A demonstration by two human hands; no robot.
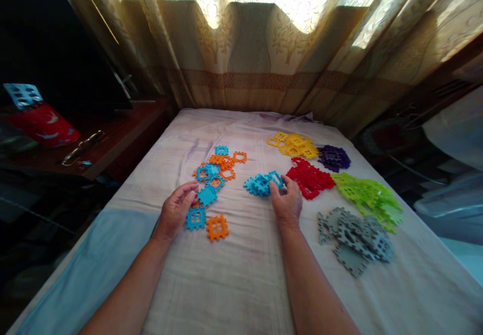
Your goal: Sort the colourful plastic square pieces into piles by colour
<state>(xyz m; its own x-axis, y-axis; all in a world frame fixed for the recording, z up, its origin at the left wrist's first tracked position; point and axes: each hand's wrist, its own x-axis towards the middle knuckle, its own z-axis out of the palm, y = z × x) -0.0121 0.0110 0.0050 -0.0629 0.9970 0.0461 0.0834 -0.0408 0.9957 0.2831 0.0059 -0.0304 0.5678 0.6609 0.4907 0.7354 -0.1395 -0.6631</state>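
Note:
Between the thumb and fingers of my right hand (287, 199) is a blue square frame piece (276, 178), held at the right edge of a small pile of blue pieces (258, 184). My left hand (177, 206) is at the left side of a mixed group of blue and orange pieces; its thumb and fingers close on the edge of a solid blue piece (207, 196). Just below lie a blue window piece (195, 218) and an orange window piece (217, 228). Farther back in the group are orange pieces (222, 161) and a small blue one (221, 150).
Piles of yellow (296, 145), purple (334, 158), red (310, 179), green (368, 196) and grey pieces (356, 239) lie on the right of the sheet-covered surface (234, 284). A wooden desk (109, 146) with a red container (45, 123) stands left. Curtains (241, 53) hang behind.

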